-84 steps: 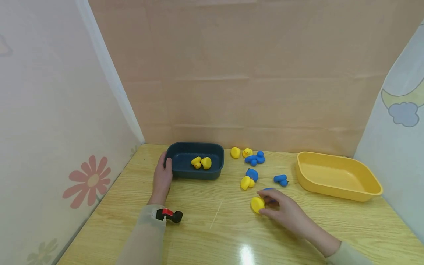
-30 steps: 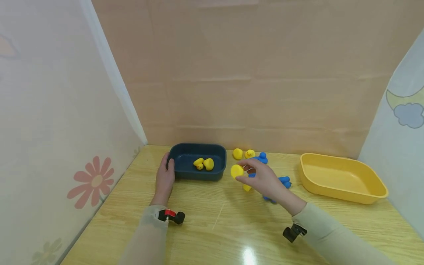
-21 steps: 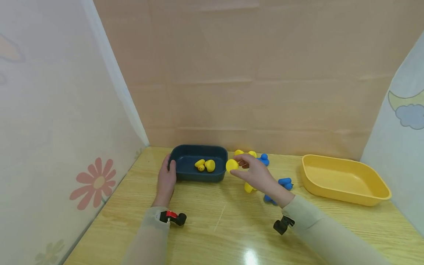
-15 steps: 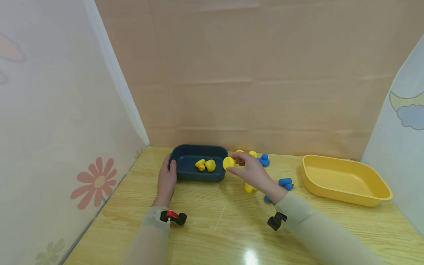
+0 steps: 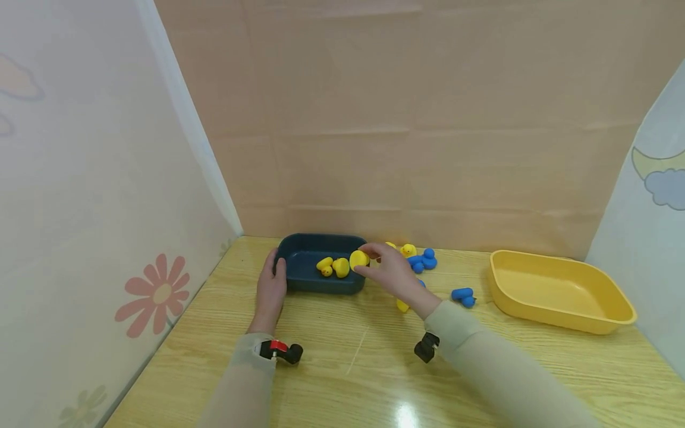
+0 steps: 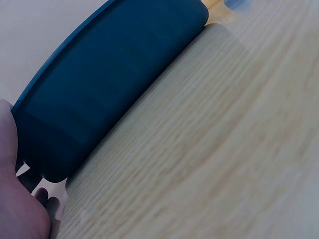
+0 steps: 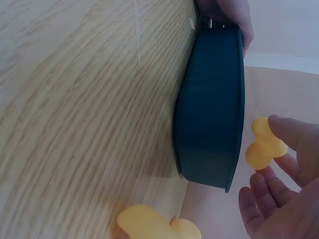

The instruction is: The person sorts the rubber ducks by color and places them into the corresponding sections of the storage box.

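In the head view my left hand [image 5: 270, 292] grips the left end of a dark blue tub [image 5: 316, 285], thumb at the rim. Two yellow rubber ducks [image 5: 341, 267] lie inside it. A third yellow rubber duck [image 5: 357, 260] is pinched between the thumb and fingers of my right hand [image 5: 395, 272], above the tub's right end. From the right wrist, this held duck [image 7: 264, 144] shows side-on, just beyond the rim. The left wrist view is filled by the tub's outer wall [image 6: 104, 89], with part of my left hand [image 6: 20, 199] at its end.
Right of the tub, blue ducks [image 5: 428, 260] and a yellow duck [image 5: 408, 250] lie near the back wall. Another blue duck [image 5: 463, 296] lies closer to the yellow tub [image 5: 562, 318] at the right. My right forearm partly covers a yellow duck [image 5: 402, 305].
My right hand has picked a yellow duck off the table and carried it left and away from me, to above the dark tub's right end. My left hand has stayed at the tub.
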`<action>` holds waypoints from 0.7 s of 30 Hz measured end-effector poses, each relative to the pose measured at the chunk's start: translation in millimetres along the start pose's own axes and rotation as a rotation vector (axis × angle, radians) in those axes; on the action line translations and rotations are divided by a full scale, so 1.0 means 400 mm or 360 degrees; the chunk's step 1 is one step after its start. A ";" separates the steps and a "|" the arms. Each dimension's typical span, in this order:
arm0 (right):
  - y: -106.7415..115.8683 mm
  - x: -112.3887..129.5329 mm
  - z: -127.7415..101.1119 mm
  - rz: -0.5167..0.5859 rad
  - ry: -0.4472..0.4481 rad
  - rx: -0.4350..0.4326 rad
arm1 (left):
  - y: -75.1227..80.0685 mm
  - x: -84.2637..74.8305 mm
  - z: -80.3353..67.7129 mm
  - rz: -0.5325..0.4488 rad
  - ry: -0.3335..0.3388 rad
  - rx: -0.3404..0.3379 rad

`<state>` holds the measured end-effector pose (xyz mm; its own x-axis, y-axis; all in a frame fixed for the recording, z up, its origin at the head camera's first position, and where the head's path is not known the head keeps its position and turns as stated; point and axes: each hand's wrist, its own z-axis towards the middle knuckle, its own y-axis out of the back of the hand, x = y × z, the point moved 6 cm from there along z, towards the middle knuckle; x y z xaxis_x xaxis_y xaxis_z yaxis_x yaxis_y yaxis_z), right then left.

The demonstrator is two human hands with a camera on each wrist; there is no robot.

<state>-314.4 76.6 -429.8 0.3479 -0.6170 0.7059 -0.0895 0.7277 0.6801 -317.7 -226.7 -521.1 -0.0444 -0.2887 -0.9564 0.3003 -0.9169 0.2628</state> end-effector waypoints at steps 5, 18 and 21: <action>-0.015 -0.001 0.010 -0.0021 0.0009 0.0002 | 0.001 0.003 0.002 0.0012 0.0003 0.0004; -0.031 -0.018 0.013 -0.0069 -0.0004 -0.0023 | -0.001 0.011 0.002 0.0008 0.0012 -0.0003; -0.034 -0.019 0.018 -0.0073 -0.0017 -0.0021 | 0.003 0.008 0.002 0.0014 -0.0001 -0.0018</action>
<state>-322.7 69.4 -443.0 0.3415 -0.6527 0.6763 -0.0617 0.7024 0.7091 -318.4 -228.9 -523.8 -0.0424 -0.2970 -0.9539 0.3116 -0.9111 0.2698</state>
